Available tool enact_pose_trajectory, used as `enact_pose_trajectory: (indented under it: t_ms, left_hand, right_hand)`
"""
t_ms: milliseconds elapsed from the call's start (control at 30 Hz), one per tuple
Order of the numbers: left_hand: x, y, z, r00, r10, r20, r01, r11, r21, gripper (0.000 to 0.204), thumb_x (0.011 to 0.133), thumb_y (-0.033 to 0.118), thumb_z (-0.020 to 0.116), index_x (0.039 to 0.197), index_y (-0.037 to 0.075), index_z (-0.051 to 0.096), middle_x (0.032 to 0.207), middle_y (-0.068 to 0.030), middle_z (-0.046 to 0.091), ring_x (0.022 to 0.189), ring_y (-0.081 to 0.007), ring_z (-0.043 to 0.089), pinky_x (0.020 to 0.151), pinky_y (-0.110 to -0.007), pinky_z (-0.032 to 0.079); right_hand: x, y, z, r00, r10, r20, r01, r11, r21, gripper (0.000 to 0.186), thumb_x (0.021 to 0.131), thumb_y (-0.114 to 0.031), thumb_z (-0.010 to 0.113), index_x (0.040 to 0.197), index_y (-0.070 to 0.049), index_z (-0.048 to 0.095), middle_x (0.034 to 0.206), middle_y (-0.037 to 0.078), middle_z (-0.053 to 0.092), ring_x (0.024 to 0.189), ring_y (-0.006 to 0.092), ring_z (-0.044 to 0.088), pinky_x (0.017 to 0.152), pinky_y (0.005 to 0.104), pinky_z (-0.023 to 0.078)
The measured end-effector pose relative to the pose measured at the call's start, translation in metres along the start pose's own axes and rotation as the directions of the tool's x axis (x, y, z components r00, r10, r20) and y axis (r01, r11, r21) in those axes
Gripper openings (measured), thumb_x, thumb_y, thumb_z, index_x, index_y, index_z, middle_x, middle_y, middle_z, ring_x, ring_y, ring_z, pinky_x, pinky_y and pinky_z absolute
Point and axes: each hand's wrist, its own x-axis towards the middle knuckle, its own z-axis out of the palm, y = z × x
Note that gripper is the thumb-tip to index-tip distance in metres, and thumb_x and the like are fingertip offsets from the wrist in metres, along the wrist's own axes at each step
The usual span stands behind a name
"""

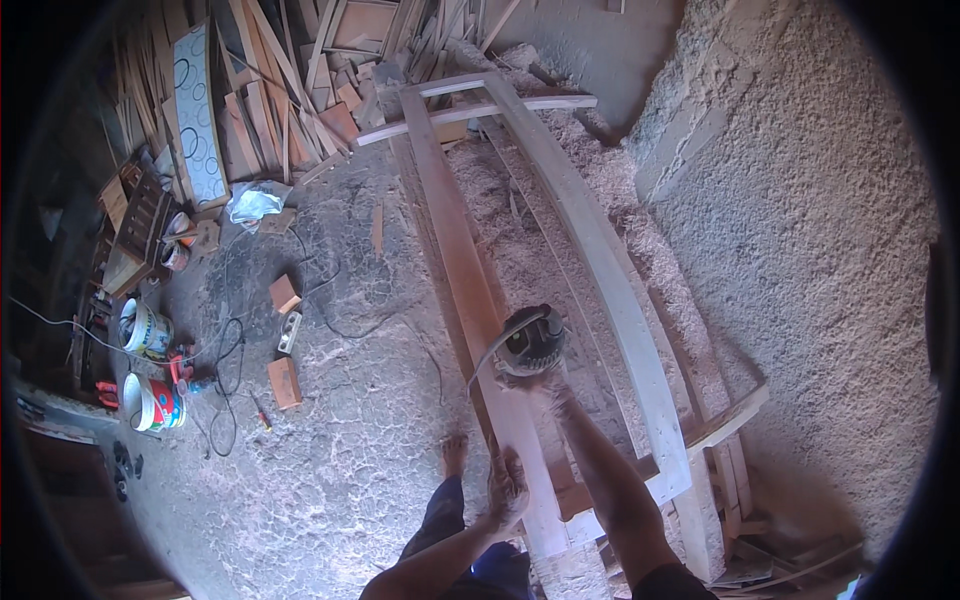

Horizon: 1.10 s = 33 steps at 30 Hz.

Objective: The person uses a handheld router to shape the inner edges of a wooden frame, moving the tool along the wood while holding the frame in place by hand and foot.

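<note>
A long wooden frame (590, 235) with two side rails lies lengthwise in front of me. My right hand (545, 388) grips a corded power tool with a round dark housing (536, 338) over the left rail (455, 235). The tool's underside is hidden, so its exact kind does not show. Closer to me, my left hand (507, 487) is wrapped around the outer edge of that same rail. A cord (490, 352) loops from the tool's top toward the left.
Wood shavings (590, 165) heap beneath and beside the frame. Crosswise supports (727, 420) hold it up. On the floor at left are wood blocks (284, 384), a power strip (289, 332), a screwdriver (261, 415), cables and buckets (155, 402). Scrap boards (270, 110) lean at the back; a rough wall (810, 220) stands right.
</note>
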Motion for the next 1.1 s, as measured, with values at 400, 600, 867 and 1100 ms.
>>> enact_pose_trajectory:
  t_ms: [400, 600, 867, 1100]
  left_hand:
    - [0.000, -0.001, -0.003, 0.988, -0.119, 0.103, 0.122, 0.992, -0.029, 0.066, 0.108, 0.029, 0.042, 0.158, 0.000, 0.009, 0.154, -0.0390, 0.028, 0.139, -0.0506, 0.040, 0.112, -0.046, 0.039]
    - [-0.005, -0.013, -0.010, 0.989, -0.090, 0.117, 0.088, 0.996, 0.017, 0.069, 0.108, 0.025, 0.042, 0.159, 0.001, 0.002, 0.152, -0.0401, 0.031, 0.136, -0.0531, 0.042, 0.108, -0.048, 0.042]
    - [-0.027, -0.028, -0.007, 0.970, 0.084, 0.226, -0.142, 0.957, 0.253, 0.051, 0.103, 0.016, 0.054, 0.144, -0.006, 0.034, 0.124, -0.0286, 0.058, 0.109, -0.0403, 0.061, 0.091, -0.046, 0.052]
    - [-0.042, -0.091, -0.025, 0.918, 0.120, 0.379, -0.206, 0.959, 0.196, 0.060, 0.103, 0.011, 0.055, 0.152, -0.004, 0.026, 0.125, -0.0230, 0.062, 0.110, -0.0367, 0.064, 0.089, -0.042, 0.053]
  right_hand:
    - [0.070, 0.016, 0.012, 0.994, 0.100, 0.041, -0.105, 0.981, 0.163, 0.084, 0.064, -0.007, 0.093, 0.136, -0.009, 0.049, 0.129, 0.003, 0.062, 0.112, 0.0136, 0.062, 0.095, 0.0317, 0.056]
    - [0.126, -0.018, 0.029, 0.922, 0.315, 0.225, -0.387, 0.750, 0.537, 0.081, 0.067, -0.018, 0.091, 0.136, -0.014, 0.049, 0.126, 0.003, 0.062, 0.112, 0.0157, 0.061, 0.096, 0.0347, 0.054]
    - [0.200, 0.046, 0.026, 0.988, 0.127, 0.092, -0.145, 0.965, 0.219, 0.089, 0.065, -0.020, 0.091, 0.140, -0.014, 0.044, 0.130, 0.004, 0.059, 0.117, 0.0165, 0.058, 0.096, 0.0362, 0.054]
    - [0.232, -0.018, 0.039, 0.981, 0.189, 0.046, -0.192, 0.978, 0.086, 0.098, 0.060, -0.014, 0.091, 0.144, -0.010, 0.040, 0.131, 0.006, 0.057, 0.115, 0.0193, 0.058, 0.094, 0.0359, 0.056]
